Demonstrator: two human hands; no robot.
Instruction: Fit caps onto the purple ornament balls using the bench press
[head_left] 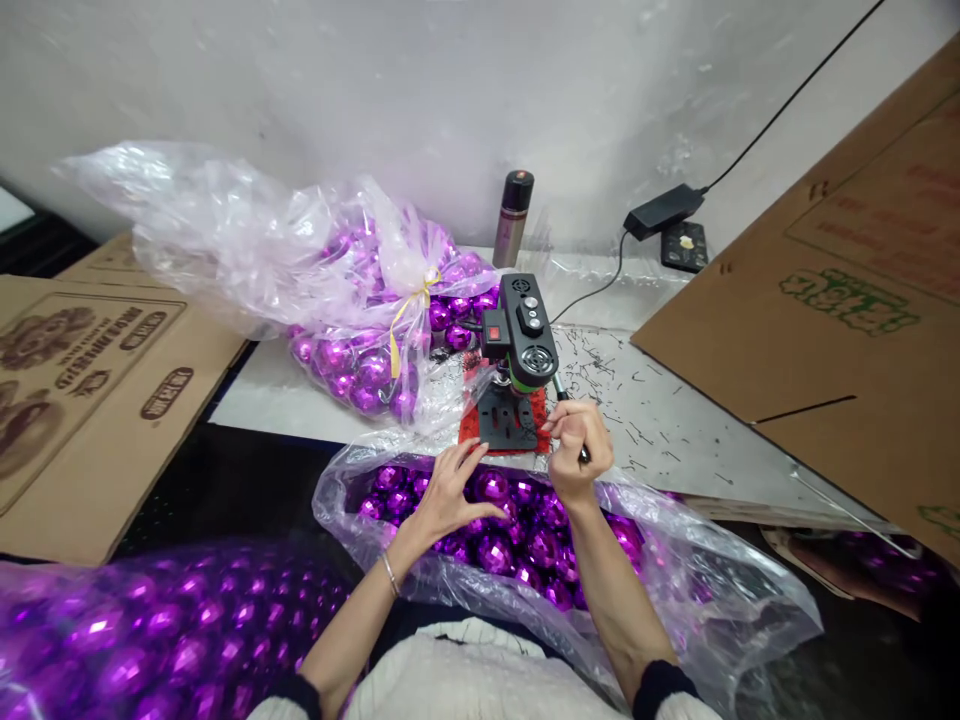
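My left hand (450,492) is open, fingers spread, over the purple shiny balls (495,550) in an open clear plastic bag (720,580). Its fingertips are near the front edge of the black base plate (506,422) of a small black bench machine (530,330). To the right of that plate, my right hand (579,450) is wrapped round the machine's lever handle, whose black end shows below the fingers. A red mat (469,425) lies under the base plate.
Behind left stands a tied clear bag of purple balls (371,370). More balls (180,640) fill the lower left. Cardboard boxes (82,400) flank both sides. A spray can (514,220) and power adapter (664,211) are at the back. Small dark bits litter the white tabletop (652,400).
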